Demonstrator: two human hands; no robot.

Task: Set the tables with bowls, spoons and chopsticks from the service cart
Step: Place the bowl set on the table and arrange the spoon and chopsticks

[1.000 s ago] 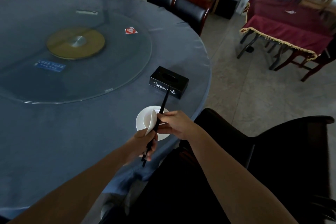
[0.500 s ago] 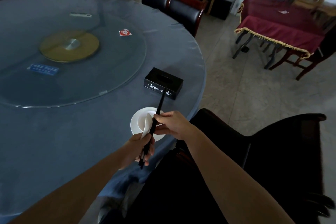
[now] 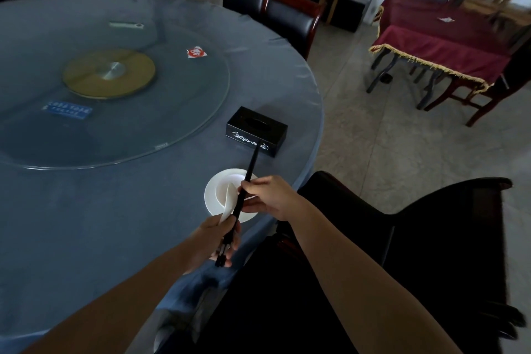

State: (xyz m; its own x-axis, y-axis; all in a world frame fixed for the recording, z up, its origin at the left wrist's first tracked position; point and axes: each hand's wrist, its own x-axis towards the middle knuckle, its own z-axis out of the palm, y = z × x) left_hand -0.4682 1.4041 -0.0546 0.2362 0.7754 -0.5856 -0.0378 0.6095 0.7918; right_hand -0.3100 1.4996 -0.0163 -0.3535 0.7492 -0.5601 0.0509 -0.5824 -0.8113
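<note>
Head: both hands' grip on chopsticks (image 3: 242, 201) over bowl (image 3: 214, 195) (w/ spoon (image 3: 228, 201)).

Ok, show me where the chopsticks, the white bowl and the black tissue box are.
chopsticks (image 3: 249, 172), head view, on the shaft above the right hand.
white bowl (image 3: 214, 194), head view, on its left rim.
black tissue box (image 3: 255, 131), head view, on its front face.

Single head view, looking forward and down, close over round table (image 3: 86, 224) edge; hands near.
</note>
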